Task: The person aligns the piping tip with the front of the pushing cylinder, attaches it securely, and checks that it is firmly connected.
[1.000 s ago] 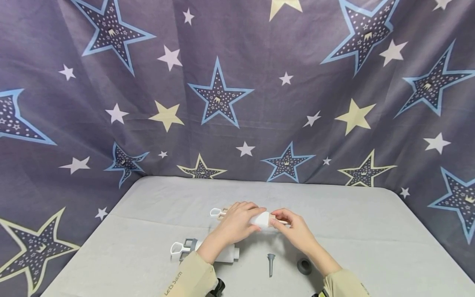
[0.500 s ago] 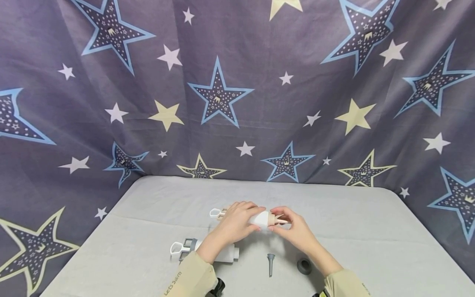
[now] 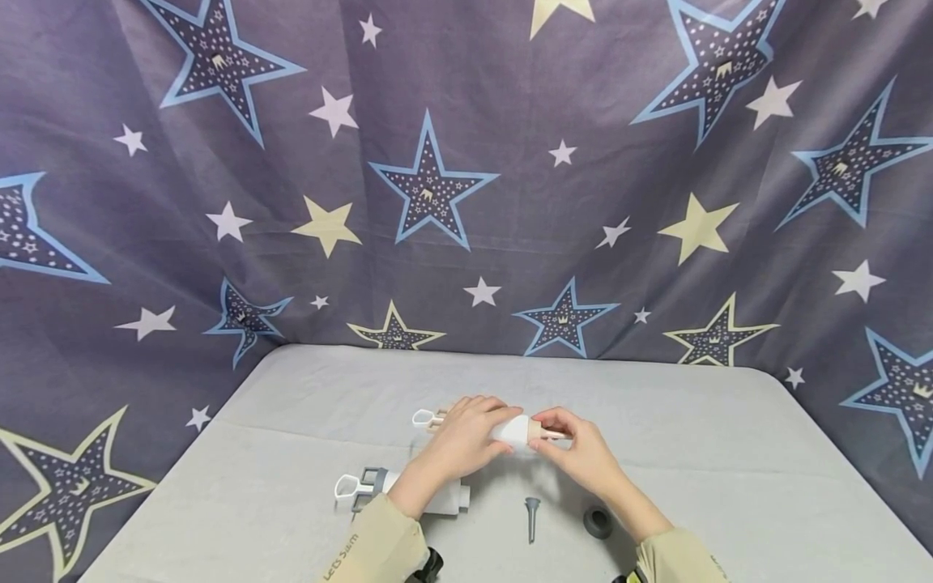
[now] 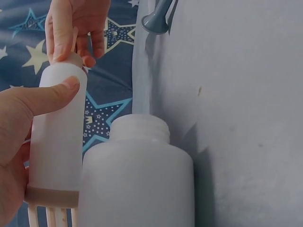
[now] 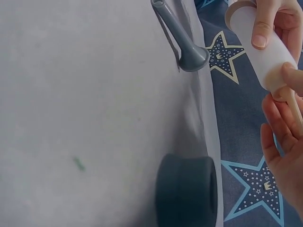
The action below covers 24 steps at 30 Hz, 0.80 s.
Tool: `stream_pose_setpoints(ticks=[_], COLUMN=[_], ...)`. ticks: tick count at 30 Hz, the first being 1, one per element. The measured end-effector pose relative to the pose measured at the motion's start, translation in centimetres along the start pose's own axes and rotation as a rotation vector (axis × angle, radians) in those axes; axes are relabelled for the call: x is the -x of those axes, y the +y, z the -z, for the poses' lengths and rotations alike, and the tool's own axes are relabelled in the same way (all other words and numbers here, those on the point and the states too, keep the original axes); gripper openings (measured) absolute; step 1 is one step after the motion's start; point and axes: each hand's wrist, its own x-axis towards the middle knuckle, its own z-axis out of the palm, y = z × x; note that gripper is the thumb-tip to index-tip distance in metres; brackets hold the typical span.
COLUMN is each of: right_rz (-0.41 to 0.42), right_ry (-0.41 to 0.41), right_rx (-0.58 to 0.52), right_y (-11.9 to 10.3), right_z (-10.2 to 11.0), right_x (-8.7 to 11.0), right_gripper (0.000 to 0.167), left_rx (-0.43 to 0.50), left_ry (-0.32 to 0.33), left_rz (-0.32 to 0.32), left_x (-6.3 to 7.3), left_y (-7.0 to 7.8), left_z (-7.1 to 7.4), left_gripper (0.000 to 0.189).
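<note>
My left hand (image 3: 466, 437) grips a white plastic bottle (image 4: 59, 127) that lies on its side above the table, thumb along its wall. A beige collar (image 4: 52, 196) with prongs sits at its left end, and a white loop (image 3: 423, 417) sticks out there. With thumb and fingers my right hand (image 3: 583, 455) pinches the beige cap (image 3: 535, 431) at the bottle's right end. A thin pale spout (image 5: 294, 109) projects from this cap, past the fingers. Part of the bottle is hidden behind the left hand.
Nearer me lies a second white bottle (image 3: 443, 500) with a grey collar (image 3: 379, 481) and a white loop, partly behind my left forearm. A grey funnel-ended nozzle (image 3: 532, 518) and a round grey cap (image 3: 598, 522) rest on the grey-covered table (image 3: 692, 502). A star-patterned curtain stands behind.
Half a second ago my right fingers were spread wider around the cap; now they are closed on it again. The left hand and bottle stay in place.
</note>
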Motion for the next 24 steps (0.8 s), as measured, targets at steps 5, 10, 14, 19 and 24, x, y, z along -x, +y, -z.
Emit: stream_pose_setpoints(ticks=[5,10,14,19,24], right_rz=[-0.016,-0.064,-0.094,-0.125,-0.121], right_ry=[0.009,-0.01,-0.018,-0.027,-0.052], right_rx=[0.043,0.023,0.006,0.006,-0.034], right_y=[-0.18,-0.23,-0.32,-0.45,-0.21], right_z=[0.14,0.33,0.46,0.77,0.97], right_x=[-0.1,-0.17,-0.27,-0.32,-0.33], right_gripper=[0.023,0.021,0.021,0.021,0.023], left_rx=[-0.024,-0.05,-0.083,-0.11,-0.121], left_ry=[0.027,0.062,0.087,0.107,0.12], left_rz=[-0.015,-0.014,-0.013,-0.03,-0.042], left_x=[-0.07,-0.09,-0.18,-0.23,-0.21], left_y=[0.06,0.25,0.39,0.57,0.7], left_z=[-0.2,-0.43,-0.64,-0.66,-0.71], left_gripper=[0.051,0.05,0.049,0.049,0.048])
